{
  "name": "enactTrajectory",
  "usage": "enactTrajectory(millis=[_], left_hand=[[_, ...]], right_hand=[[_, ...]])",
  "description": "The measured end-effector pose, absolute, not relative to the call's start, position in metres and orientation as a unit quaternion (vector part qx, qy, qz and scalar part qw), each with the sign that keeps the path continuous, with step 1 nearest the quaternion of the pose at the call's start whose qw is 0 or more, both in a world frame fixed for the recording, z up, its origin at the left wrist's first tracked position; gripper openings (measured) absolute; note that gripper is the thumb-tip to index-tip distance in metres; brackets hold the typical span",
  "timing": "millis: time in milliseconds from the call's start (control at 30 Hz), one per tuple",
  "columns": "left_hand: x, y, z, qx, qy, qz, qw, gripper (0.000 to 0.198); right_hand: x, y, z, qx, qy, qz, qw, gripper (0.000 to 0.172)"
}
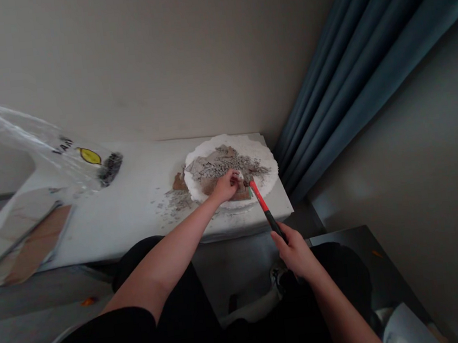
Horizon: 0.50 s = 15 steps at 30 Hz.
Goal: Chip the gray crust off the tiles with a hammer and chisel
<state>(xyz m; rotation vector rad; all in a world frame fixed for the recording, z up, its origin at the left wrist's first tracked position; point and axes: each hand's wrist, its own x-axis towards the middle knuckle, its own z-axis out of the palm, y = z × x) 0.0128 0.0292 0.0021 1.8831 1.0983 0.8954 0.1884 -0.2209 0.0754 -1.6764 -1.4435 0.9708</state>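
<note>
My right hand (295,249) is wrapped round the black grip of a hammer (260,196) with a red and black handle. The hammer's small head rests at or just over the near right part of a white, ragged-edged round slab (261,149). Grey crumbled rubble (216,164) covers much of the slab. My left hand (226,186) is over the slab's near side, just left of the hammer head, its fingers closed in a pinch. What they hold, if anything, is too small to make out. Under them lies a flat brownish piece (242,196).
The slab stands at the right end of a white-covered table (135,214), with grey crumbs (175,204) spilled left of it. A clear plastic bag (67,155) and brown cardboard (40,243) are further left. A blue curtain (325,74) hangs at the right; a dark surface (376,265) is beside my right arm.
</note>
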Motion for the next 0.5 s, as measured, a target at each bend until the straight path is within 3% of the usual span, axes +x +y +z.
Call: enactTrajectory(millis=[333,500], left_hand=[[0.0104,0.0298,0.0001,0.786,0.39,0.3,0.376,0.032],[0.0127,0.0316,-0.0013,0.777,0.406,0.278,0.392,0.033]], right_hand=[[0.1906,-0.2202,0.0714,-0.653,-0.586,0.363,0.315,0.037],[0.1887,-0.2178,0.0694,-0.647,-0.586,0.348,0.34,0.038]])
